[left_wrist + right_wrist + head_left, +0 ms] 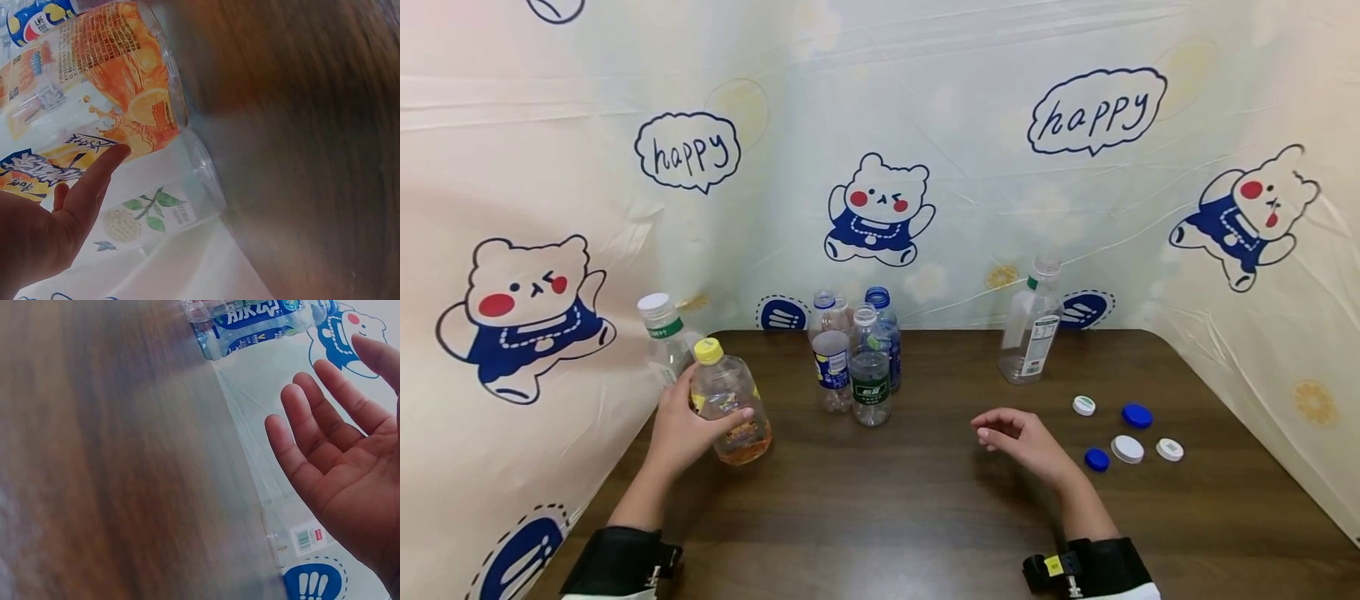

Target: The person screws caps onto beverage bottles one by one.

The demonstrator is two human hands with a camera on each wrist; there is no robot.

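My left hand (688, 429) grips a clear bottle (741, 400) with a yellow cap and an orange-picture label. In the left wrist view, the thumb lies along the label of this bottle (125, 81). Just behind it stands a clear bottle (662, 333) with a white cap and green band, partly hidden. A plant picture marks that rear bottle (150, 219) in the left wrist view. My right hand (1022, 446) hovers over the table's right half, holding nothing, its fingers loosely bent. The same hand (350, 450) shows its palm and spread fingers in the right wrist view.
Several uncapped bottles, one with a dark green label (870, 387), cluster at the table's middle back. An uncapped clear bottle (1032, 333) stands at the back right. Loose blue and white caps (1127, 449) lie on the right. A printed cloth (880, 100) hangs behind the table (880, 508).
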